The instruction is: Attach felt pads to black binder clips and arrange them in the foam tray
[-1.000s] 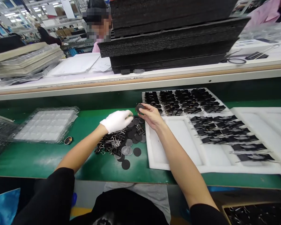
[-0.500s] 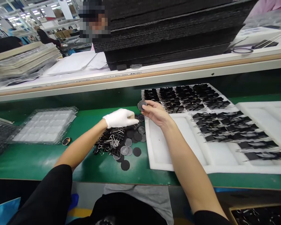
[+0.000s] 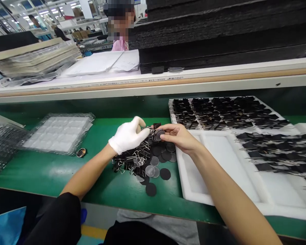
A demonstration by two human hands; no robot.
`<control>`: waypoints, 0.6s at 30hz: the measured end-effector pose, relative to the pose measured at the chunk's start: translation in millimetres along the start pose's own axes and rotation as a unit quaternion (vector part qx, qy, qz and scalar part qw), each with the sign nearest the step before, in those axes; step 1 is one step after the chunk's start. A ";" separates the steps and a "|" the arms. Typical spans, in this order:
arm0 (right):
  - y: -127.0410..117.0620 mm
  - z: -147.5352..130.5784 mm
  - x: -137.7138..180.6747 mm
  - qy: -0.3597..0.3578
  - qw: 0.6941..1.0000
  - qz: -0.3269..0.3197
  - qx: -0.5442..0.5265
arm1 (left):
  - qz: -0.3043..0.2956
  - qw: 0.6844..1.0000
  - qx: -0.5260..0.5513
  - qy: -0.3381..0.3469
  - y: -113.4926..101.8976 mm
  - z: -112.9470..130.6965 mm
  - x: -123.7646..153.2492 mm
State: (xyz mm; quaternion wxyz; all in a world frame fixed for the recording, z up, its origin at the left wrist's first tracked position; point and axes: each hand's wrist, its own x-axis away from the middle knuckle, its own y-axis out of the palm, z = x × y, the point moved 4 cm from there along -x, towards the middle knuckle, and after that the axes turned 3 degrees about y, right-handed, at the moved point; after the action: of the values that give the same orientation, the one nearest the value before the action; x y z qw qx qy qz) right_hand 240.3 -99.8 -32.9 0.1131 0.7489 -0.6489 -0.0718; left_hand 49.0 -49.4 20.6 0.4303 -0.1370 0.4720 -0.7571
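Observation:
My left hand (image 3: 130, 135), in a white glove, is closed with its thumb and fingertips at the wire handles of a black binder clip (image 3: 157, 126). My bare right hand (image 3: 180, 139) pinches a dark round disc (image 3: 158, 135) between thumb and fingers, right beside that clip. Whether the clip's jaws touch the disc cannot be made out. Under both hands lies a heap of binder clips (image 3: 132, 159) with silver wire handles. Loose black discs (image 3: 165, 174) and clear-looking discs (image 3: 150, 170) are spread next to the heap on the green table (image 3: 112, 197).
A white foam tray (image 3: 185, 183) on the right carries rows of clipped parts (image 3: 275, 146); another filled tray (image 3: 219, 110) stands behind it. Clear plastic trays (image 3: 61, 132) and a small round part (image 3: 81, 152) lie left. A shelf edge (image 3: 91, 89) crosses behind, bearing black foam sheets (image 3: 219, 37).
My left hand has risen off the heap with a binder clip at its fingertips. My right hand has brought its disc down and close to the left hand. The view has shifted left.

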 end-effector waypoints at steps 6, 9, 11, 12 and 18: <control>4.9 -5.9 6.2 -0.008 0.993 -0.052 0.101 | -0.101 0.994 -0.003 0.051 7.7 -1.2 6.2; 5.7 -5.6 6.7 -0.006 0.991 -0.066 0.117 | -0.088 0.994 -0.008 0.066 10.0 1.4 8.1; 5.3 -4.1 6.6 0.004 0.991 -0.074 0.111 | -0.079 0.995 -0.019 0.065 11.4 1.7 9.0; 5.1 -3.2 6.6 0.010 0.991 -0.081 0.105 | -0.077 0.995 -0.020 0.066 11.9 1.6 9.2; -1.1 -5.1 4.9 -0.004 0.999 0.016 -0.033 | -0.035 0.998 0.010 0.058 2.9 -0.7 5.5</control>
State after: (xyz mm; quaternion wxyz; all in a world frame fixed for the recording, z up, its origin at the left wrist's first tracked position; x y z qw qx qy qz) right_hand 243.3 -104.1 -28.1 0.1360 0.7343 -0.6583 -0.0946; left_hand 46.8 -53.9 16.8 0.3764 -0.1051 0.4835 -0.7832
